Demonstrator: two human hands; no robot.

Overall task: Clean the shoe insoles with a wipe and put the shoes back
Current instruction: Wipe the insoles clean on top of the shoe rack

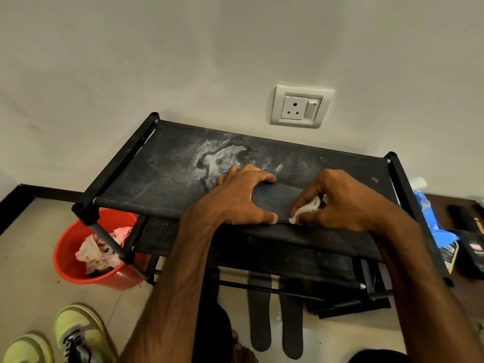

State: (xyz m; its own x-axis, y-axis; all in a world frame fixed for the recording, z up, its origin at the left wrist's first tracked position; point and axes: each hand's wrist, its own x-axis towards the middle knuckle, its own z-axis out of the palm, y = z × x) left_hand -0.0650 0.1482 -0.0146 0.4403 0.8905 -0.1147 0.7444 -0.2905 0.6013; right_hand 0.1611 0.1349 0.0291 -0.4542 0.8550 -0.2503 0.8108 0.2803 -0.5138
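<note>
A dark insole (pixel 275 199) lies on the top shelf of the black shoe rack (pixel 167 174). My left hand (pixel 243 196) grips its left end, fingers over the far edge and thumb on the near edge. My right hand (pixel 337 200) pinches a crumpled white wipe (pixel 306 209) and presses it on the insole's right part. Two more dark insoles (pixel 259 310) lie side by side on the floor under the rack. A pair of yellow-green shoes (pixel 76 334) stands on the floor at the bottom left.
A red bucket (pixel 68 258) with crumpled used wipes sits on the floor under the rack's left corner. A blue packet (pixel 429 218) and dark items lie right of the rack. A wall socket (pixel 298 107) is above the rack. White dusty stains mark the top shelf.
</note>
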